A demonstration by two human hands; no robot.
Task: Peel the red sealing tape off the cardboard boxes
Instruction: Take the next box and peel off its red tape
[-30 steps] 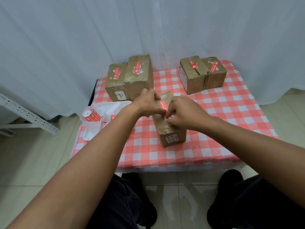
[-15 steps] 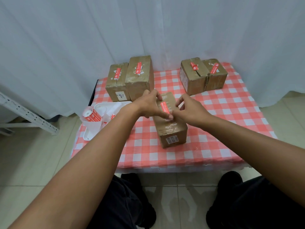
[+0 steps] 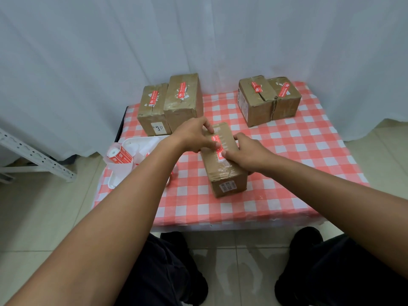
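box pairs (image 3: 170,102) (image 3: 268,99) behind, bare cloth (image 3: 298,164) right

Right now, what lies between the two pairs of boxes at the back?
Only bare checkered tablecloth lies between the left pair of boxes and the right pair of boxes, seen in the head view.

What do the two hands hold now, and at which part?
Both hands rest on the near cardboard box: left hand on its far top, right hand on its right side. Fingers touch the red tape; no pinch is visible.

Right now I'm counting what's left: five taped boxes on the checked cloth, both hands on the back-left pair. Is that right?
Not quite. The head view shows both the left hand and right hand on the lone front box, not the back-left pair. Five boxes on the cloth is right.
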